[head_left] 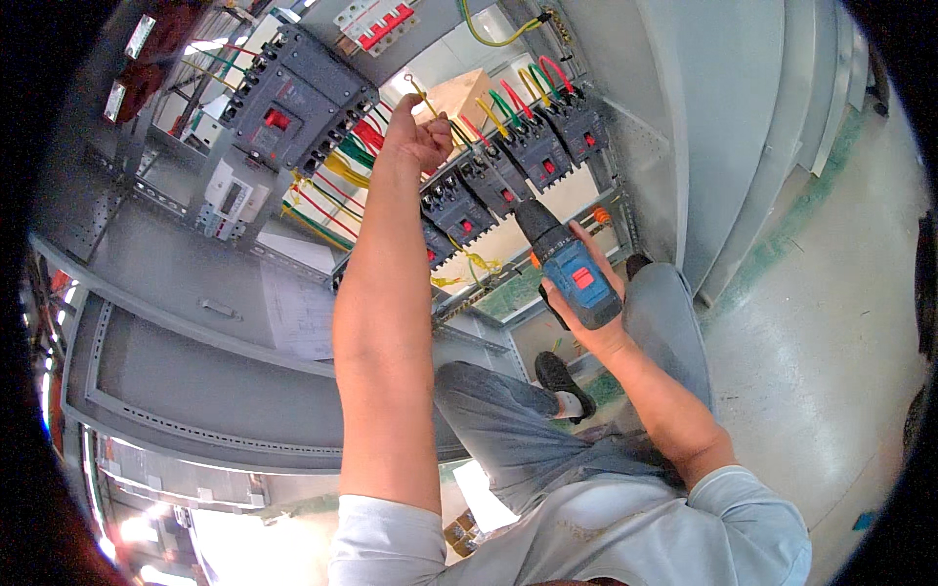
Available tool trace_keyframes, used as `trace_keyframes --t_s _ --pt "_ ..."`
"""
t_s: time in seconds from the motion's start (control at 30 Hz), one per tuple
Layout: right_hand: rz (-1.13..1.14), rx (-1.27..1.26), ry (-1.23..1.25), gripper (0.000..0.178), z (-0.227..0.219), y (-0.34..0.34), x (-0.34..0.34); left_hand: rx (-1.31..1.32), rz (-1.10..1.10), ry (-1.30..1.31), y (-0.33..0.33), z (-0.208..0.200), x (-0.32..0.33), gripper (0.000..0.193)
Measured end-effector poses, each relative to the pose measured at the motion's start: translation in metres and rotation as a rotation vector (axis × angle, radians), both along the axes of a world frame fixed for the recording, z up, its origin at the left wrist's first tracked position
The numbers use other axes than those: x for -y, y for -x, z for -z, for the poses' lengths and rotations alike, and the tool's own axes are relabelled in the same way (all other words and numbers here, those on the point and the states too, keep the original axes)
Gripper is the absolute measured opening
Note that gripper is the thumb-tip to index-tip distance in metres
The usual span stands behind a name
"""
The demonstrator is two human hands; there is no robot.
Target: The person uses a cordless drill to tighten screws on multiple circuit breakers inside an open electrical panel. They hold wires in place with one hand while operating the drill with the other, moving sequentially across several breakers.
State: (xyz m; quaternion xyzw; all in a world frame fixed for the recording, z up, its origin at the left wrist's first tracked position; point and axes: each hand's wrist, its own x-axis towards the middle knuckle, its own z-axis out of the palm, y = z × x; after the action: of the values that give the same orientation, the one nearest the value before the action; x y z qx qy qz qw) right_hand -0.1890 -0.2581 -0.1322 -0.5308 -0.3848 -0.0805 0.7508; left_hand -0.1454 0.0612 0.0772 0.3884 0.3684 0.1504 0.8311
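Note:
My right hand [608, 337] grips a blue and black cordless drill [578, 278] with a red switch on top. Its chuck points up and left at a row of dark grey circuit breakers [537, 156] with red toggles, near the middle one. Whether the bit touches a screw cannot be made out. Stretched deep into the cabinet, my left hand [422, 145] has its fingers curled at a thin yellow wire [419, 90] with a ring end sticking up past the fingertips. Red, green and yellow wires [513, 98] loop from the breakers' far side.
A large breaker [298, 98] and a white meter [233, 200] sit left of my left arm. Papers [296, 303] lie on the grey panel. Loose yellow wires [479, 262] hang below the breakers. Grey cabinet doors [728, 117] stand at the right.

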Motion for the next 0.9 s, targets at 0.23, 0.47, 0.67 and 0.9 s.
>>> trace_keyframes --t_s 0.23,0.47,0.67,0.9 --pt "0.024 0.019 -0.045 0.077 0.005 -0.003 0.0 0.176 -0.058 0.017 0.012 0.015 0.01 0.04" --pt "0.007 0.03 -0.056 0.076 0.004 -0.004 0.004 0.461 0.13 -0.027 0.036 0.047 0.007 0.033" --pt "-0.005 0.007 -0.033 0.075 0.002 -0.004 0.004 0.364 0.169 -0.025 0.031 0.027 0.006 0.04" --pt "0.013 0.037 0.0 0.075 0.005 -0.005 0.003 0.372 0.203 -0.107 0.028 0.024 0.013 0.03"
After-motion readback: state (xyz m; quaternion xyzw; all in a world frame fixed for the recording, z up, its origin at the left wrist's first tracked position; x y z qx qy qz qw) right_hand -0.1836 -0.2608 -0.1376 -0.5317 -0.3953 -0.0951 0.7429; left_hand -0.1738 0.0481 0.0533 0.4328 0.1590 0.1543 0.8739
